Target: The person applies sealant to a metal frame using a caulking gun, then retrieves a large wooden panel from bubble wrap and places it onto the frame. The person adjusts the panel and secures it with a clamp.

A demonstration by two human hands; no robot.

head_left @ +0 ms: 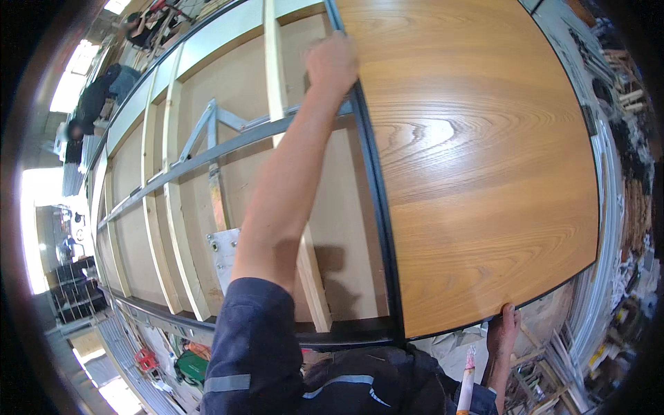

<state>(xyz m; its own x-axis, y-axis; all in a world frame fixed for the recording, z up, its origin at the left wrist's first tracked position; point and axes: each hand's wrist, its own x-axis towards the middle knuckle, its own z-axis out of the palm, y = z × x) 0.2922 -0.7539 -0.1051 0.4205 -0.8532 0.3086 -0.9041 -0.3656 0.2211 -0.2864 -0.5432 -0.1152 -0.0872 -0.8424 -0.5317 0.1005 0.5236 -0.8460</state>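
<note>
A wood-grain panel [484,152] with a thin dark edge lies at the right, beside a dark metal frame [377,200]. My right hand [505,335] holds the panel's near edge, thumb on top and fingers hidden beneath. My left arm reaches far across the frame. My left hand [333,63] is closed at the dark bar bordering the panel; what its fingers hold, if anything, is hidden. Left of that bar, pale wooden slats [183,256] cross the frame's inside, with a grey metal bar [200,160] running across them.
Metal brackets [212,128] and a flat plate [223,252] sit inside the frame. A cigarette [467,387] juts up at the bottom. Other people [93,104] are at the far left. A green bag [191,366] lies below left; scrap wood and metal lengths line the right.
</note>
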